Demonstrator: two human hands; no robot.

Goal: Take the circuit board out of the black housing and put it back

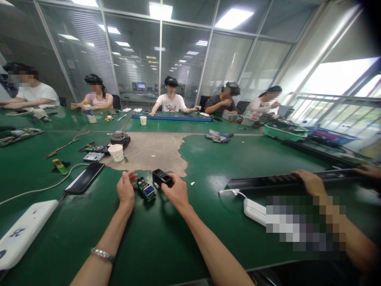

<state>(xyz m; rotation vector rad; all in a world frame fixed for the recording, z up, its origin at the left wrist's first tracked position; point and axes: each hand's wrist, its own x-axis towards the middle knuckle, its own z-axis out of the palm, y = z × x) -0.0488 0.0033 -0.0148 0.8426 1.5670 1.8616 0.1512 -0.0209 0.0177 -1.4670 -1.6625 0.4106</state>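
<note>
Green-topped desk (166, 246) is backed by a glass partition (184, 55). Black rectangular box (160, 177), apparently plastic, is pinched between thumb and fingers of the right hand (175, 190). Green circuit-board module with a blue panel (147, 190) is seen just left of it; beside this, the left hand (126, 188) is held loosely curled, gripping nothing. Box is judged light, stiff, slightly slippery: best gripped by its long sides. Module is judged fragile: best taken by board edges.

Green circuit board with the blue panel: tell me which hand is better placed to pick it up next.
Left, most likely: the left hand looks empty and is close beside the circuit board, while the right hand is occupied, gripping the black rectangular case.
</note>
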